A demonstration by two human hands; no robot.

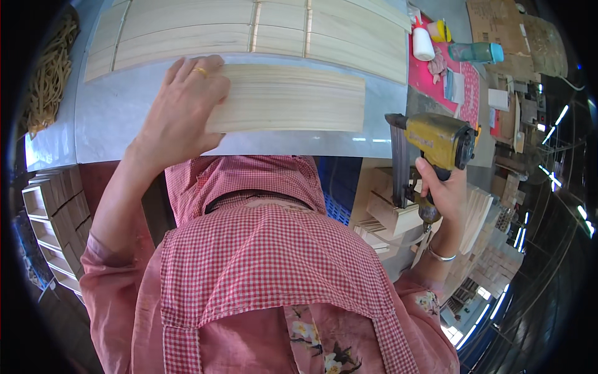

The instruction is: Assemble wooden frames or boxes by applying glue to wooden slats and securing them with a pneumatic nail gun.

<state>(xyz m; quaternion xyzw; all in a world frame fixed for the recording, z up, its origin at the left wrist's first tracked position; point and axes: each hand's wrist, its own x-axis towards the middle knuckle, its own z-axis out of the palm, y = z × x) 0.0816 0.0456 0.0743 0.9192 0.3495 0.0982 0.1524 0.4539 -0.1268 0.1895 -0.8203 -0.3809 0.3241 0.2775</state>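
Observation:
A pale wooden board (293,100) lies flat near the front edge of the table. My left hand (187,100) grips its left end, fingers over the far edge and thumb at the near edge. To the right, my right hand (443,190) is wrapped round the handle of a yellow and black pneumatic nail gun (436,134), held up just past the table's front edge. The gun's nose points left, apart from the board's right end. A hose leads from the bottom of its handle. Beyond the board lies a larger panel of joined wooden slats (205,34).
At the far right, a white squeeze bottle (423,45), a yellow tub (440,31) and a teal bottle (473,52) rest on a pink mat. A bundle of tan strips (53,75) lies at left. Wooden box frames (53,218) are stacked lower left; more wood pieces (398,218) stand below the gun.

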